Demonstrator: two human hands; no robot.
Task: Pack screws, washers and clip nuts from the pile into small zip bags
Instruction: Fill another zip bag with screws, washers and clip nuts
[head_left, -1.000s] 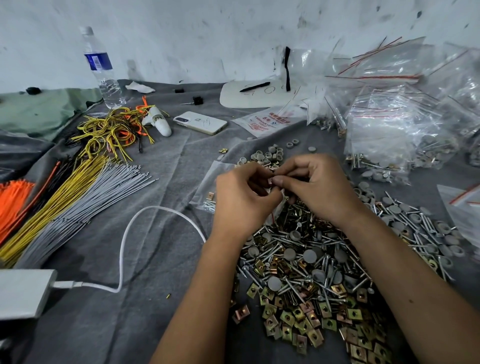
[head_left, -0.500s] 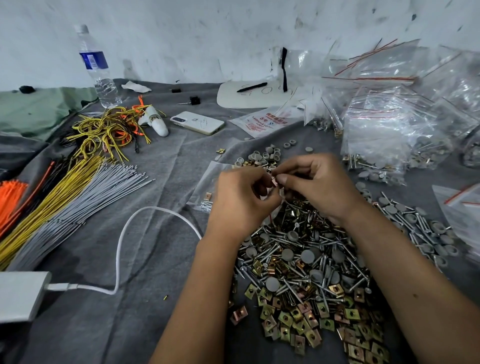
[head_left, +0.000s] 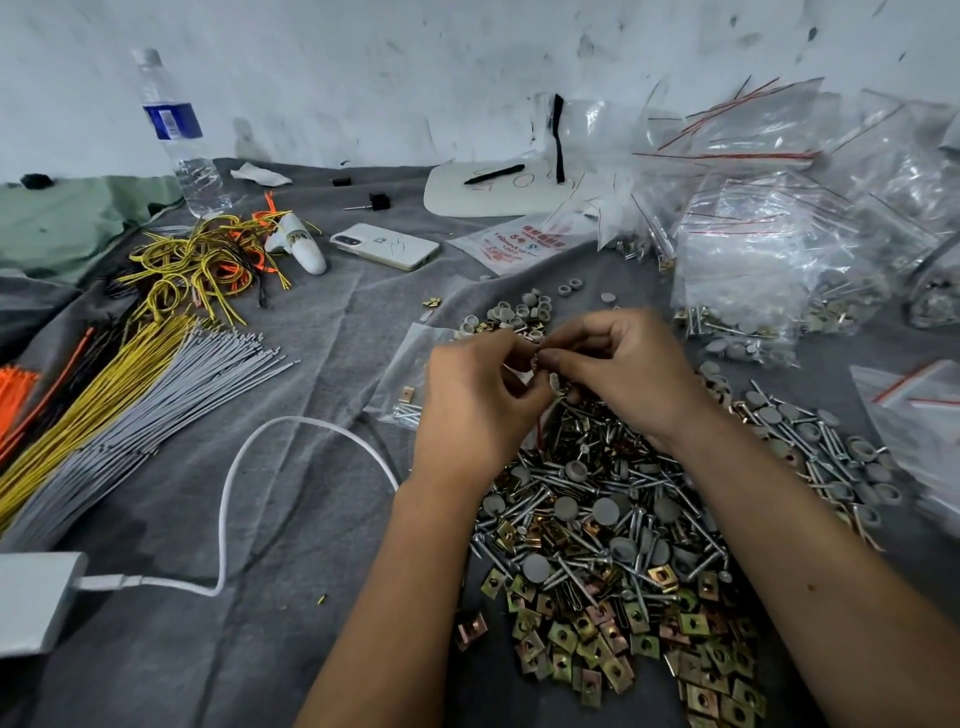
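Grey wrinkled cloth is spread below a scuffed white wall. Shiny screw/nut pile lies at 5 o'clock. Small zip bag is pinched by left hand & right hand, fingertips together.

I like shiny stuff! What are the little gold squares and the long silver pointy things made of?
The square clip nuts look like thin folded steel with a yellowish plated finish; they glint gold and green. The screws look like bright plated steel: silvery, threaded, shiny. The exact metal can't be told from looks.
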